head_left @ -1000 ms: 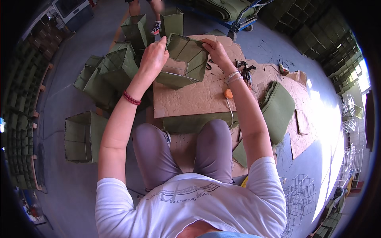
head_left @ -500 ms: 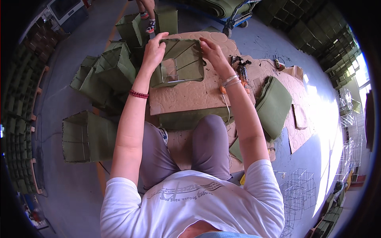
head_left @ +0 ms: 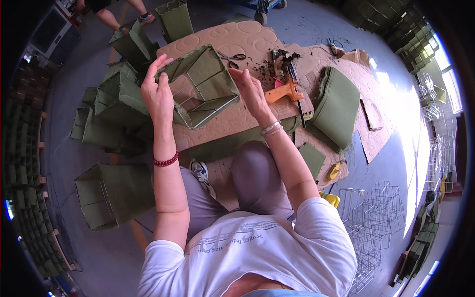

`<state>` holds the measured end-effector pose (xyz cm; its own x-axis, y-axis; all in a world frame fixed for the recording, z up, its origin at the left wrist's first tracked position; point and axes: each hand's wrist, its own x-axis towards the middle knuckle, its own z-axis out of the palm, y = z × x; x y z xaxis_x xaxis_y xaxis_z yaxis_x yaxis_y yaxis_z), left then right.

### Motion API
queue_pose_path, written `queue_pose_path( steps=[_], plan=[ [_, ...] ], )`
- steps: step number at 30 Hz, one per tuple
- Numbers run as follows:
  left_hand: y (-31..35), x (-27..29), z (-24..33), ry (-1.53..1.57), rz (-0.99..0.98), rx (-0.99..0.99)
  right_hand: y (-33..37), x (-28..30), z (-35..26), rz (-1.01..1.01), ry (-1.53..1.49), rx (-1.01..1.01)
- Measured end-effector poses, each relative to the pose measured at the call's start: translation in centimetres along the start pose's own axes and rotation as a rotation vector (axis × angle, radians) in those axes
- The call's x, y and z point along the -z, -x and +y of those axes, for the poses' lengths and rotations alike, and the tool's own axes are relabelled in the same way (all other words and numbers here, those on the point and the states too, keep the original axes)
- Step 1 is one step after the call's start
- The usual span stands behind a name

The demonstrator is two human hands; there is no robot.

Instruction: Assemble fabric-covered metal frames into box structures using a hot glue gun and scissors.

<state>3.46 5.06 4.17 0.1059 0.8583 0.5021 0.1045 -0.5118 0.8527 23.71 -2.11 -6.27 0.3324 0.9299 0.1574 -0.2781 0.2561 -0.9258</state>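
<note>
An open-topped green fabric box with a wire frame [head_left: 222, 91] is tilted over the cardboard-covered work surface [head_left: 257, 42]. My left hand [head_left: 159, 91] is closed on its left edge, the thumb bent near the rim. On the opposite side, my right hand [head_left: 253, 94] lies against the box's edge with its fingers stretched out. Thin metal wires cross the inside of the box, and brown cardboard shows through it. Close to my right hand lies an orange tool that looks like a glue gun [head_left: 284, 92]. Dark-handled scissors [head_left: 235, 58] rest beyond the box.
Several green boxes [head_left: 121, 99] crowd the left side, and one more [head_left: 116, 190] stands nearer. Folded green fabric [head_left: 339, 106] is stacked at right. Wire frames [head_left: 371, 222] stand on the floor at lower right. At the far left, another person's hand [head_left: 123, 30] reaches to a green box.
The box has turned and tilted, its near edge now slanting up to the right. My left hand has moved left and nearer, and my right hand's fingers have straightened. The other person's hand has appeared.
</note>
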Motion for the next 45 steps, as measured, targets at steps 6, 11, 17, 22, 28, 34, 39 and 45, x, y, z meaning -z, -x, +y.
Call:
queue_pose_path(
  steps=[6, 11, 17, 22, 28, 34, 39, 45],
  plan=[
    [-0.4, -2.7, 0.1, 0.122, 0.105, -0.091, -0.9, -1.6, -1.3, -0.044, 0.38, 0.077],
    [0.8, -3.5, -1.7, 0.035, 0.128, -0.084, -0.2, -0.4, -1.2, -0.08, 0.41, 0.054],
    [0.7, -3.1, -2.3, 0.123, 0.158, -0.116, 12.7, 11.3, -0.6, 0.336, 0.147, 0.16],
    [-0.5, -2.7, -3.8, 0.007, 0.133, -0.228, 39.8, 19.7, 6.5, 1.01, -0.229, -0.585],
    [-1.8, -1.8, -5.3, -0.037, 0.237, -0.308, 64.4, 20.3, 12.5, 1.97, -0.263, -0.462],
    [-2.4, -1.3, -5.8, -0.061, 0.276, -0.292, 63.8, 24.3, 9.1, 1.884, -0.354, -0.156],
    [-2.5, -0.8, -6.1, -0.124, 0.277, -0.348, 61.4, 25.8, 4.3, 1.493, -0.116, -0.42],
    [-2.1, -0.3, -5.9, -0.123, 0.256, -0.344, 62.3, 27.3, 3.9, 1.444, 0.104, -0.707]
  ],
)
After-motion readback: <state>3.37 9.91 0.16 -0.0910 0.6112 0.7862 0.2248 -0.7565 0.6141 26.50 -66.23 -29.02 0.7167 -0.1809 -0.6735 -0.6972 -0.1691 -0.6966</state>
